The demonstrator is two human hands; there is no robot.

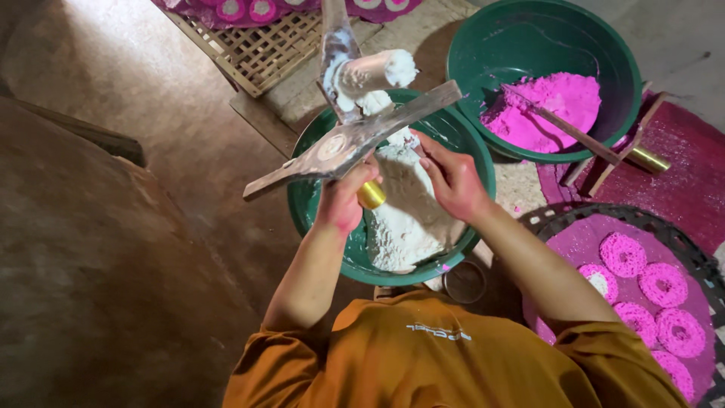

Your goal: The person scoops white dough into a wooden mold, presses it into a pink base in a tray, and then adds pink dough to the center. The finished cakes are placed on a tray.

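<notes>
From the head camera, the person in an orange top is working over a green basin (313,208) that is holding a heap of white dough (408,219). The left hand (343,200) is closing around a brass cylinder (371,195), the lower end of a wooden press (351,140) that is crossing above the basin with flat wooden arms. A white roll of dough (374,72) is sticking out at the top of the press. The right hand (453,181) is resting on the white heap, fingers curled loosely and pressing against the dough just under the press; whether it is actually gripping anything I cannot tell.

Two green basins are showing in all: the second basin (468,45), up to the right, is holding a mound of pink powder-like dough (547,106), with a second wooden press (596,143) lying across its rim, its own brass tip (649,160) pointing outward.

At lower right a round woven tray (566,242) is carrying five pink ring-shaped coils (623,255) that are fully or partly in view. Along the top edge another tray of coils (249,9) is partly showing beside a bamboo lattice mat (260,49). A small round dish (464,281) is sitting just below the near basin.
</notes>
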